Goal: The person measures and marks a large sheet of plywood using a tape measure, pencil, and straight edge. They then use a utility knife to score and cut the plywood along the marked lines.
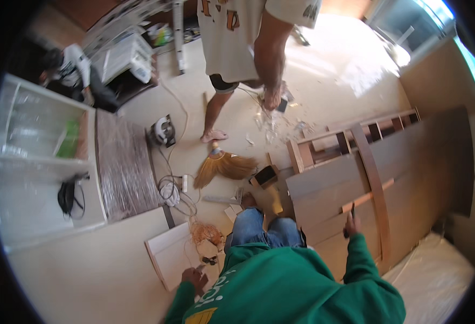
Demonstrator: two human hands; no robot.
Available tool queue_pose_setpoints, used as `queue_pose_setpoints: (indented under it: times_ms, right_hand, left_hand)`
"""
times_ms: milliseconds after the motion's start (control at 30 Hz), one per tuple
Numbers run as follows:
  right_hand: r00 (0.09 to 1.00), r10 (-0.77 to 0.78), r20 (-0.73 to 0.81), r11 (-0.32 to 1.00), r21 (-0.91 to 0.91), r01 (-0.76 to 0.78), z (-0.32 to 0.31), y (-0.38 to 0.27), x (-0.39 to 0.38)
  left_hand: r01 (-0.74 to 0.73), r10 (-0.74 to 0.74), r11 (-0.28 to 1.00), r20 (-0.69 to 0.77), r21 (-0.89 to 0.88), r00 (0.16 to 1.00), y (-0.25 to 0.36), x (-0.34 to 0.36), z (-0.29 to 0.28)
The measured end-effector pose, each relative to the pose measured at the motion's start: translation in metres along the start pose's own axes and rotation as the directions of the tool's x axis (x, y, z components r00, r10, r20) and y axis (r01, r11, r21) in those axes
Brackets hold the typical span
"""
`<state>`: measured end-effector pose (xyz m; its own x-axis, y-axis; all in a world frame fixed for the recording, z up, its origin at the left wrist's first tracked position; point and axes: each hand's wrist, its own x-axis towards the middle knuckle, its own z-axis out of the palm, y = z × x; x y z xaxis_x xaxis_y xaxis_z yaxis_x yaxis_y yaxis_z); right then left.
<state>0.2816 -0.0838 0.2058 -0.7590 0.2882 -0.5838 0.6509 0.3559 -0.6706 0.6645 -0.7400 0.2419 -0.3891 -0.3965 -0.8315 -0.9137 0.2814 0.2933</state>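
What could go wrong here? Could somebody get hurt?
Maybe! The co-worker's bare foot is near scattered scraps on the floor, so stepping there could hurt. The straw broom beside that foot might trip someone. And the dark tool in the person's right hand could slip and scratch the grey panel.

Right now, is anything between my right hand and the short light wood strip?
Only the dark tool in your right hand; nothing else visible blocks the way. A long brown board crosses the wood strip farther right.
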Motion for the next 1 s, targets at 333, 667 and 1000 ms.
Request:
queue_pose_setpoints:
  times_ms: [333, 667, 1000]
  right_hand:
    - [0.984, 0.173, 0.04, 0.983, -0.076, -0.17, 0.052, -0.075, -0.004]
    - [0.885, 0.464, -0.043, 0.885, 0.006, -0.465, 0.078, 0.004, 0.031]
    - [0.911, 0.412, 0.029, 0.875, 0.266, -0.405, 0.103, -0.186, 0.135]
  left_hand:
    - [0.031, -0.07, 0.978, -0.184, -0.207, 0.98, 0.054, -0.001, -0.121]
    - [-0.478, 0.524, 0.851, -0.441, 0.22, 0.729, 0.25, 0.12, -0.217]
    - [-0.503, 0.501, 0.861, 0.044, 0.074, 0.864, 0.627, 0.255, -0.244]
